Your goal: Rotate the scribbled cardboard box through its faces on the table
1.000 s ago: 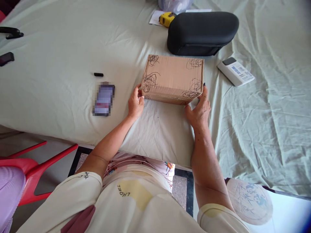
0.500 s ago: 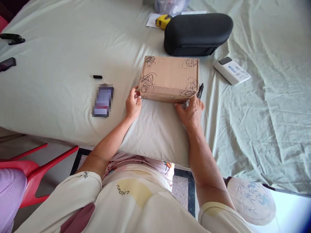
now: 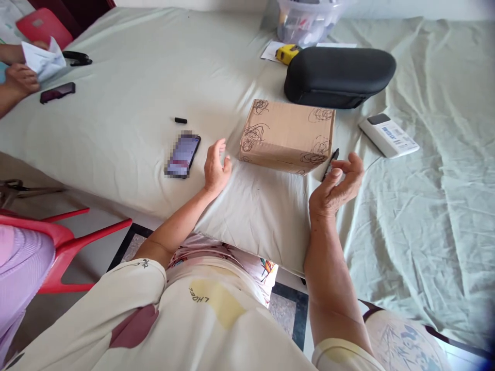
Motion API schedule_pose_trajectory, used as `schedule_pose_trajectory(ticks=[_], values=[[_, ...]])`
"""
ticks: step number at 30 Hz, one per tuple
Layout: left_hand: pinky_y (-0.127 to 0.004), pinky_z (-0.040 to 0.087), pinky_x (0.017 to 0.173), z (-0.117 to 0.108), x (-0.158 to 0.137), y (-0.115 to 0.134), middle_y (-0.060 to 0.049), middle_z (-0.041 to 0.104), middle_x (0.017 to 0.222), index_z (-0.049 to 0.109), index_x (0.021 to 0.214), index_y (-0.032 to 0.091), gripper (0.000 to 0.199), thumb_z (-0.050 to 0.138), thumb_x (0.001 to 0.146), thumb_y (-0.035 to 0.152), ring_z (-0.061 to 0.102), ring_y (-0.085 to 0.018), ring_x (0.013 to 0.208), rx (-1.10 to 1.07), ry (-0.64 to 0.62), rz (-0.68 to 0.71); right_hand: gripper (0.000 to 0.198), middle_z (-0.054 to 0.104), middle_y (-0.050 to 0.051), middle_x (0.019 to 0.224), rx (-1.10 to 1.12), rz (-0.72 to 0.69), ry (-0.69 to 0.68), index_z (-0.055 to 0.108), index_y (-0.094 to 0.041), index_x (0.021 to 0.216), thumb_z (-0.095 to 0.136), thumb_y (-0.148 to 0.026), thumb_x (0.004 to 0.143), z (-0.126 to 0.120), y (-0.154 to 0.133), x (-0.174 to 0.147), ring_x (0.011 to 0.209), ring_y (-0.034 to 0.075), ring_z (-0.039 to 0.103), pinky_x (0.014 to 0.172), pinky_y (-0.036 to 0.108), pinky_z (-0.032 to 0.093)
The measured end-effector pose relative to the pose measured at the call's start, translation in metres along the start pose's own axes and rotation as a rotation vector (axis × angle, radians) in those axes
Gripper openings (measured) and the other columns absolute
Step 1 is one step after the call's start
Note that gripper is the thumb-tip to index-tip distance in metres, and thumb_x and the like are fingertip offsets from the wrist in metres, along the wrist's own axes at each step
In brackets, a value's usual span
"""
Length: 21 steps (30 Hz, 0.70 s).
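A cardboard box (image 3: 288,131) with black scribbles near its corners rests on the cloth-covered table. To its left, my left hand (image 3: 217,167) is apart from it, fingers loosely curled and holding nothing. My right hand (image 3: 338,183) is off the box's near right corner, palm turned up, thumb and fingers apart. Beside the box's right side lies a black marker (image 3: 331,164), partly hidden behind my right thumb; I see no grip on it. The small black marker cap (image 3: 180,120) lies left of the box, above a phone (image 3: 184,156) with a blurred screen.
Behind the box are a black case (image 3: 340,74), a yellow tape measure (image 3: 287,53) and a clear plastic tub (image 3: 307,23). A white device (image 3: 390,136) lies right. At far left, another person's hands hold paper (image 3: 45,61) near a second phone (image 3: 58,93) and a black stapler-like object (image 3: 77,58).
Both my hands have come away from the box, the right one turning palm up. The view has shifted left, bringing another person's hands and paper into sight.
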State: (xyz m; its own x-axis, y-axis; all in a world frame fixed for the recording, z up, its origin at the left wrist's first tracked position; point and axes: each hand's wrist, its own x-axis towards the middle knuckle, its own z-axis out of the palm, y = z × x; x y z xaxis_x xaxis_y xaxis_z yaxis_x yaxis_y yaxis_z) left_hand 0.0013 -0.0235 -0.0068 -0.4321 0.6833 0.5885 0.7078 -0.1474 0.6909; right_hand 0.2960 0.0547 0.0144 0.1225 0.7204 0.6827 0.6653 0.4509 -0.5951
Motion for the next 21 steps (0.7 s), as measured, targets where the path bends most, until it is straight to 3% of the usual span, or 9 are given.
schedule_pose_trajectory(ticks=[4, 7, 9, 14, 17, 21], values=[[-0.052, 0.047, 0.122, -0.065, 0.002, -0.012, -0.017, 0.066, 0.135, 0.047, 0.145, 0.017, 0.057, 0.060, 0.090, 0.021, 0.062, -0.031, 0.134, 0.260, 0.125, -0.167, 0.061, 0.070, 0.017, 0.111, 0.038, -0.004, 0.021, 0.052, -0.022, 0.148, 0.021, -0.057, 0.109, 0.001, -0.002, -0.001, 0.109, 0.036, 0.068, 0.110, 0.060, 0.045], [-0.063, 0.038, 0.127, -0.113, 0.006, -0.020, -0.028, 0.056, 0.151, 0.046, 0.149, 0.008, 0.073, 0.071, 0.086, 0.035, 0.047, -0.043, 0.150, 0.521, 0.103, -0.404, 0.058, 0.069, 0.016, 0.114, 0.048, 0.014, -0.038, 0.052, -0.024, 0.149, 0.022, -0.054, 0.110, 0.001, -0.004, -0.003, 0.110, 0.034, 0.069, 0.109, 0.060, 0.047], [-0.066, 0.036, 0.128, -0.130, 0.009, -0.023, -0.032, 0.052, 0.154, 0.049, 0.147, 0.004, 0.081, 0.076, 0.083, 0.046, 0.042, -0.046, 0.153, 0.638, 0.034, -0.502, 0.056, 0.069, 0.013, 0.115, 0.050, 0.012, -0.069, 0.053, -0.027, 0.149, 0.023, -0.053, 0.110, 0.002, -0.005, -0.003, 0.108, 0.032, 0.070, 0.107, 0.060, 0.050], [-0.070, 0.030, 0.129, -0.126, 0.010, -0.026, -0.031, 0.055, 0.151, 0.059, 0.131, 0.009, 0.076, 0.082, 0.076, 0.056, 0.042, -0.049, 0.153, 0.752, -0.152, -0.538, 0.053, 0.070, 0.010, 0.108, 0.095, -0.042, -0.084, 0.060, -0.027, 0.141, 0.029, -0.056, 0.110, 0.005, -0.011, -0.004, 0.099, 0.028, 0.070, 0.097, 0.057, 0.058], [-0.068, 0.029, 0.130, -0.115, 0.011, -0.026, -0.030, 0.057, 0.149, 0.059, 0.126, 0.011, 0.069, 0.086, 0.073, 0.047, 0.042, -0.047, 0.154, 0.723, -0.110, -0.551, 0.051, 0.071, 0.011, 0.107, 0.142, -0.051, -0.107, 0.062, -0.025, 0.137, 0.032, -0.056, 0.109, 0.005, -0.016, -0.006, 0.097, 0.027, 0.071, 0.097, 0.055, 0.060], [-0.059, 0.039, 0.128, -0.112, 0.009, -0.017, -0.025, 0.064, 0.138, 0.057, 0.122, 0.012, 0.066, 0.088, 0.068, 0.034, 0.054, -0.042, 0.144, 0.655, -0.020, -0.596, 0.050, 0.070, 0.010, 0.107, 0.183, -0.059, -0.188, 0.062, -0.024, 0.136, 0.032, -0.054, 0.109, 0.006, -0.024, -0.011, 0.098, 0.026, 0.072, 0.098, 0.055, 0.060]])
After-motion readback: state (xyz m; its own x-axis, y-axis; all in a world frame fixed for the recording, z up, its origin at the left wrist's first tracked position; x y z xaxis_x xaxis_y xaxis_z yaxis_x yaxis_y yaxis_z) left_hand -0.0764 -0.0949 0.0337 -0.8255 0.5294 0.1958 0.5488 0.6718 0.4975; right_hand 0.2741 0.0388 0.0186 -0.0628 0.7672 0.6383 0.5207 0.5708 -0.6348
